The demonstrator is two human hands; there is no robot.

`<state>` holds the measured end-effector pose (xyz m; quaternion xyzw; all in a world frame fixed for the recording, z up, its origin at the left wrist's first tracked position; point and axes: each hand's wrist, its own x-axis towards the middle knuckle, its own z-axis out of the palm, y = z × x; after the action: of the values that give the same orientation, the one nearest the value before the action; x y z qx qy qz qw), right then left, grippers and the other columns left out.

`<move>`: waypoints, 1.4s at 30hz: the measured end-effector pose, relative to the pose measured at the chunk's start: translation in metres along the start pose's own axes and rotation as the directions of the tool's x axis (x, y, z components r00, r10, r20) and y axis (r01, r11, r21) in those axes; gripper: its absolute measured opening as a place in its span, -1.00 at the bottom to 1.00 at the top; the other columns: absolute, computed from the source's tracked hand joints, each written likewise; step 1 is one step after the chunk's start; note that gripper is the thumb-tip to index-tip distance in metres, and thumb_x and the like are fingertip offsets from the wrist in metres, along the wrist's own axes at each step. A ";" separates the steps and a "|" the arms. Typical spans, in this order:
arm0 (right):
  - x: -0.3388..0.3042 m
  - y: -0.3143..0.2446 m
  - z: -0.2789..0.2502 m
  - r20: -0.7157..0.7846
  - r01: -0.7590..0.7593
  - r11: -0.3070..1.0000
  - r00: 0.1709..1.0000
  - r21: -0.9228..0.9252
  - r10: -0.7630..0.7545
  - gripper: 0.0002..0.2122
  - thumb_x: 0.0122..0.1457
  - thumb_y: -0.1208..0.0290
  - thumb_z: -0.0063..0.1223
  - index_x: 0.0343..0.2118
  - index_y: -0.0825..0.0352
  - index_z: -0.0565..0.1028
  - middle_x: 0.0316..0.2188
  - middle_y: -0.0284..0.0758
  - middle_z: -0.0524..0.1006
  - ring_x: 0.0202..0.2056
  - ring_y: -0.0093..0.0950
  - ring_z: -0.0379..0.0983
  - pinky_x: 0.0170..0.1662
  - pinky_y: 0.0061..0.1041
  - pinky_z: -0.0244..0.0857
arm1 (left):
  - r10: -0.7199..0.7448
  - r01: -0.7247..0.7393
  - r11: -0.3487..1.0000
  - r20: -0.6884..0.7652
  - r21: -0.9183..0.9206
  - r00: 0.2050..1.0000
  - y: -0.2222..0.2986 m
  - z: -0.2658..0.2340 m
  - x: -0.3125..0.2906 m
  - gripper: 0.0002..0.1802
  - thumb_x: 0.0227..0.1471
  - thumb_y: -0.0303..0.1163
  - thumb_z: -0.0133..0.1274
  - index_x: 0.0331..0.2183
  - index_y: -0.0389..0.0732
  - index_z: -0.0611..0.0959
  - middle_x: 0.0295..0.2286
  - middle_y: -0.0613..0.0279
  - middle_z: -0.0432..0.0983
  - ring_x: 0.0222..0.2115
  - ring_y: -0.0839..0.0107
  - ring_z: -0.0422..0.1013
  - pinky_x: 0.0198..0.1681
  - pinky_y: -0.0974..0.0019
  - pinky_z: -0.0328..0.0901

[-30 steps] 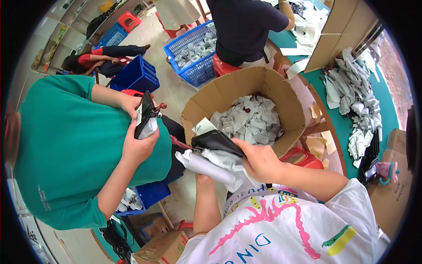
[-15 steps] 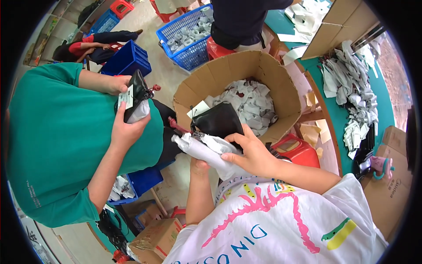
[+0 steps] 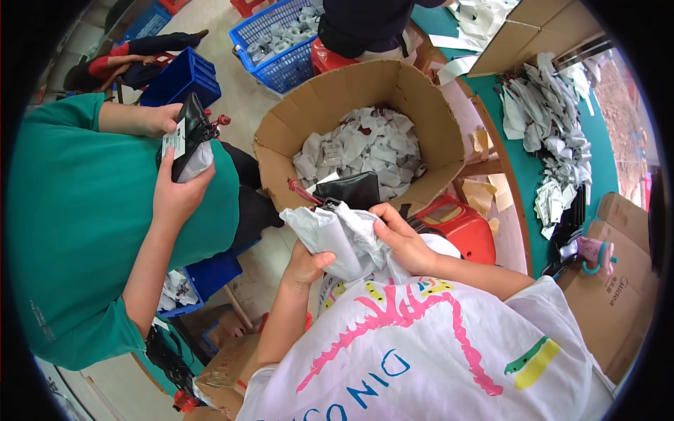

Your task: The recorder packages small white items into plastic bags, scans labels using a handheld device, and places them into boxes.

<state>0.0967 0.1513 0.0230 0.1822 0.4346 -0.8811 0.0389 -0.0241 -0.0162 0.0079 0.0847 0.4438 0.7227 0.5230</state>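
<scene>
In front of my chest is a small black zip pouch [image 3: 349, 190] with a red cord pull [image 3: 300, 190] and a pale tag [image 3: 327, 180] at its far side. White wrapping paper [image 3: 328, 242] lies against its near side, crumpled and partly rolled. My left hand [image 3: 306, 265] is closed on the left part of the paper, thumb on top and fingers mostly hidden beneath. My right hand [image 3: 406, 241] pinches the paper's right edge, close by the pouch. Whether the paper sits partly inside the pouch, I cannot tell.
A large cardboard box [image 3: 449, 133] of white-wrapped pieces stands just beyond my hands. On my left, a green-shirted co-worker [image 3: 105, 231] holds a similar black pouch [image 3: 189, 130]. A red stool [image 3: 460, 228] and green table [image 3: 600, 158] with wrapped items are to the right.
The paper has been turned more upright and spread wider between my hands. My left hand has come up beside it, its thumb now showing. The whole view has shifted slightly.
</scene>
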 end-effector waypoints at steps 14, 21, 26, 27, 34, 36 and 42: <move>-0.015 -0.016 0.001 -0.054 0.300 0.856 0.934 -0.421 -0.354 -0.81 0.02 0.55 -0.06 -0.30 0.35 0.22 -0.40 -0.42 0.28 -0.35 -0.69 0.18 -0.26 -0.71 0.10 | 0.080 -0.074 0.863 0.009 0.500 0.997 0.030 0.041 -0.014 -0.43 -0.34 -0.41 0.23 -0.19 -0.29 0.43 -0.28 0.24 0.40 -0.26 0.46 0.33 -0.19 0.36 0.24; 0.002 -0.009 0.005 -0.210 0.199 0.978 0.955 -0.070 -0.209 -0.85 0.12 0.52 -0.15 -0.28 0.30 0.17 -0.38 -0.43 0.29 -0.37 -0.69 0.20 -0.27 -0.70 0.12 | 0.221 -0.136 0.796 -0.073 0.590 0.973 0.025 0.044 -0.005 -0.44 -0.29 -0.35 0.20 -0.16 -0.29 0.43 -0.28 0.25 0.41 -0.26 0.47 0.34 -0.17 0.35 0.24; 0.030 -0.015 0.006 -0.212 -0.071 0.986 0.972 0.152 0.103 -0.55 0.18 0.33 -0.15 0.10 0.27 0.07 -0.15 -0.30 0.37 -0.10 -0.55 0.28 -0.06 -0.53 0.19 | -0.058 0.070 0.996 -0.208 0.048 0.976 0.021 0.008 0.015 -0.45 -0.20 -0.38 0.15 -0.12 -0.31 0.39 -0.24 0.20 0.41 -0.22 0.41 0.37 -0.14 0.31 0.26; 0.037 -0.013 -0.003 -0.210 -0.070 0.987 0.972 0.148 0.101 -0.55 0.18 0.33 -0.15 0.10 0.27 0.07 -0.15 -0.30 0.37 -0.10 -0.55 0.28 -0.06 -0.53 0.19 | -0.092 0.094 0.996 -0.203 0.001 0.975 0.018 0.002 0.018 -0.47 -0.18 -0.38 0.14 -0.12 -0.31 0.39 -0.24 0.19 0.41 -0.22 0.39 0.37 -0.13 0.30 0.27; 0.065 -0.014 -0.032 -0.200 -0.221 0.957 0.962 -0.187 0.183 -0.61 0.19 0.12 -0.23 -0.05 0.32 0.30 -0.17 -0.43 0.37 -0.21 -0.59 0.28 -0.14 -0.56 0.19 | 0.005 0.001 1.000 -0.201 0.030 0.979 0.022 -0.020 0.026 -0.48 -0.15 -0.37 0.14 -0.11 -0.29 0.38 -0.24 0.20 0.41 -0.21 0.38 0.37 -0.11 0.30 0.26; 0.062 -0.027 -0.018 -0.165 -0.154 0.932 0.981 -0.327 0.104 -0.63 0.18 0.17 -0.18 -0.06 0.32 0.27 -0.20 -0.42 0.37 -0.23 -0.60 0.27 -0.16 -0.57 0.18 | 0.027 -0.014 0.997 -0.182 0.071 0.983 0.026 -0.019 0.023 -0.46 -0.16 -0.36 0.14 -0.10 -0.29 0.37 -0.23 0.21 0.41 -0.20 0.38 0.36 -0.10 0.30 0.25; 0.081 -0.010 -0.012 0.006 0.117 0.798 0.990 -0.591 -0.140 -0.71 0.14 0.35 -0.07 -0.14 0.34 0.22 -0.29 -0.36 0.34 -0.24 -0.64 0.23 -0.20 -0.62 0.19 | 0.124 -0.116 0.991 -0.120 0.072 0.985 0.032 -0.014 0.025 -0.42 -0.19 -0.35 0.17 -0.09 -0.30 0.37 -0.21 0.20 0.38 -0.16 0.40 0.33 -0.09 0.32 0.23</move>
<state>0.0228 0.1743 -0.0045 0.1477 0.6988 -0.6995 0.0256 -0.0648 -0.0048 0.0145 0.0832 0.4926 0.7420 0.4471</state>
